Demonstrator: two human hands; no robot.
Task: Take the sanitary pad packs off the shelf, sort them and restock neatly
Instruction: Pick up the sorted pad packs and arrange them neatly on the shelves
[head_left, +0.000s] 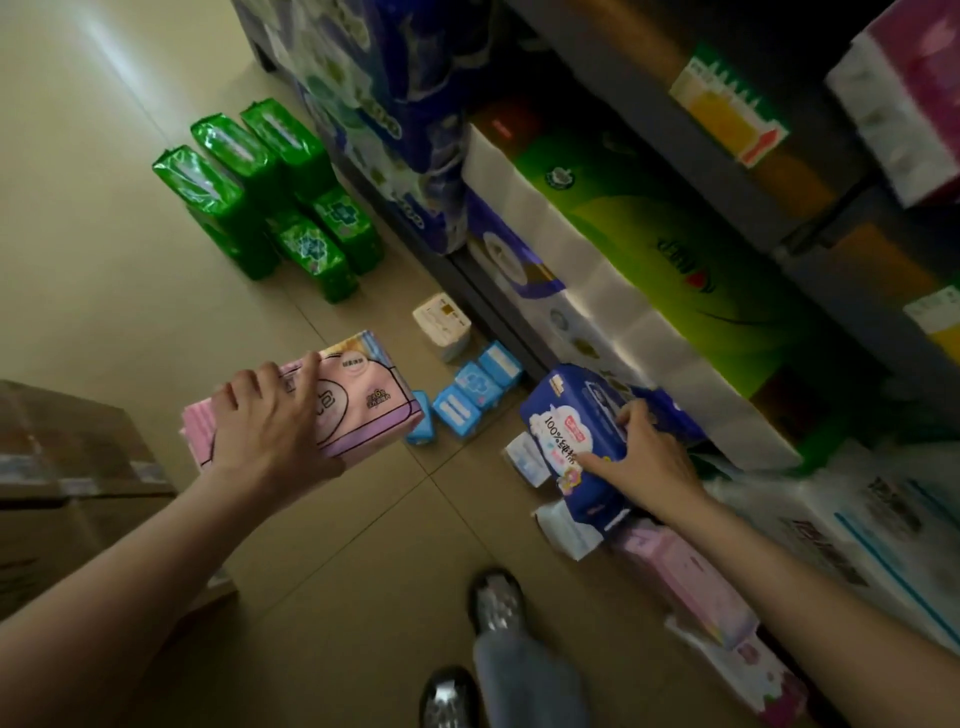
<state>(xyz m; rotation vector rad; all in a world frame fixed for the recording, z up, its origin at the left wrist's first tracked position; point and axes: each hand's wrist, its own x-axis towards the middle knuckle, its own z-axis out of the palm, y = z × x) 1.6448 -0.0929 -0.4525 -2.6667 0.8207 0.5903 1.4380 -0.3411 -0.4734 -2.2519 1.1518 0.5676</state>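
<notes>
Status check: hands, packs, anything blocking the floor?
Left hand grips pink pack. Right hand grips dark blue pack. Green packs, light blue packs grouped on floor.

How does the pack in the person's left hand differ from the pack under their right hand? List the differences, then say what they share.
Colour: the pink pack is pale pink and lilac; the blue pack is dark blue with white print.
Position: the pink pack is held up clear of the floor; the blue pack lies low on a pile by the shelf foot.
Grip: the left hand covers the pink pack's face; the right hand grips the blue pack's edge.
Shared: each is a soft wrapped pack with a hand on it.
</notes>
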